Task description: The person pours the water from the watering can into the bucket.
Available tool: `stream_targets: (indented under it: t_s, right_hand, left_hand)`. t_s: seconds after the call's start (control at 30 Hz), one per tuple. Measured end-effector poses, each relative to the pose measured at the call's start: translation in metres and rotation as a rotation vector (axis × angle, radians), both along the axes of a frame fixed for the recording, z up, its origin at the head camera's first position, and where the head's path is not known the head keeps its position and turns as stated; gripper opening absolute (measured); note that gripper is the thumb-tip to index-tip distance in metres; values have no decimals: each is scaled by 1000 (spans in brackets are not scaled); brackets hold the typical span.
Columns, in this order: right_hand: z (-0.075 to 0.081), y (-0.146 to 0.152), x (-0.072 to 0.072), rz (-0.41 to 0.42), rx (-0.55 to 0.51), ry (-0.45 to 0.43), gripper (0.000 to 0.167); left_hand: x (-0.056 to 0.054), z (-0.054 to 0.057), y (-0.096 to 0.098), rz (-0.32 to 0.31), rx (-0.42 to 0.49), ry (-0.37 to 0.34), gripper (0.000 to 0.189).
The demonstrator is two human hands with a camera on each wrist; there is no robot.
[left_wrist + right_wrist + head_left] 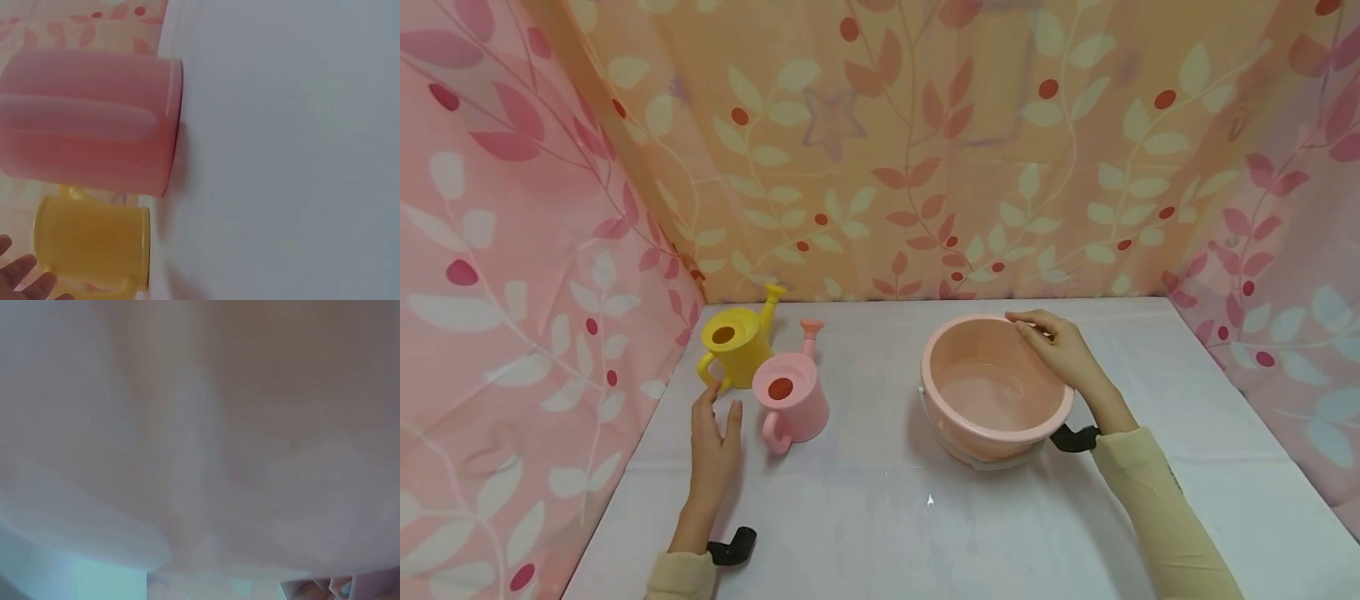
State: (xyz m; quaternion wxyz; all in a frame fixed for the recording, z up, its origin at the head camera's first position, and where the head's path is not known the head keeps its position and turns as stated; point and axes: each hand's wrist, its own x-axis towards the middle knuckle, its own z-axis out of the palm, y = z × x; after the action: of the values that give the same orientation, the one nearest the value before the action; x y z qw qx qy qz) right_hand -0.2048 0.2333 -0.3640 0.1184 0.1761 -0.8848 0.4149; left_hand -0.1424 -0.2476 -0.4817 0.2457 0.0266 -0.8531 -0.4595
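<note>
A pink bucket point(951, 417) with a white handle stands on the right half of the table. My right hand point(1060, 346) grips its rim at the far right side. In the right wrist view the bucket wall point(187, 456) fills nearly everything, blurred, and the fingers are hidden. On the left stand a yellow watering can point(745, 354) and, nearer, a pink watering can point(801, 408). My left hand point(711, 450) holds nothing, its fingers spread loosely by the yellow can's handle. In the left wrist view its fingertips point(40, 284) show beside the yellow can; whether they touch is unclear.
A white-covered table point(880, 517) lies under everything. Leaf-patterned cloth point(910, 167) hangs along the back, with pink patterned cloth point(512, 333) at the left side and more at the right. The pink can stands right of the left hand.
</note>
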Motion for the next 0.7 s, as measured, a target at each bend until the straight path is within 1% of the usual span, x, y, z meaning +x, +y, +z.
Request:
stream_targets:
  t_s: [0.17,0.3,0.43,0.5,0.57,0.63,0.7]
  right_hand:
    - [1,0,0,0,4,-4,28]
    - [1,0,0,-2,7,5,27]
    - [1,-1,0,-5,7,9,27]
    - [1,-1,0,-5,6,10,27]
    - [1,-1,0,-3,5,11,27]
    - [1,-1,0,-1,3,10,27]
    - [1,0,0,0,5,9,27]
  left_hand:
    - [3,-4,9,-10,24,-47,51]
    - [7,-5,18,-20,58,-125,53]
    - [11,-6,25,-36,70,-208,61]
    - [12,-7,28,-40,81,-236,65]
    - [12,-8,30,-35,88,-252,66]
    - [13,-9,32,-30,100,-250,64]
    - [15,-9,34,-34,106,-228,60]
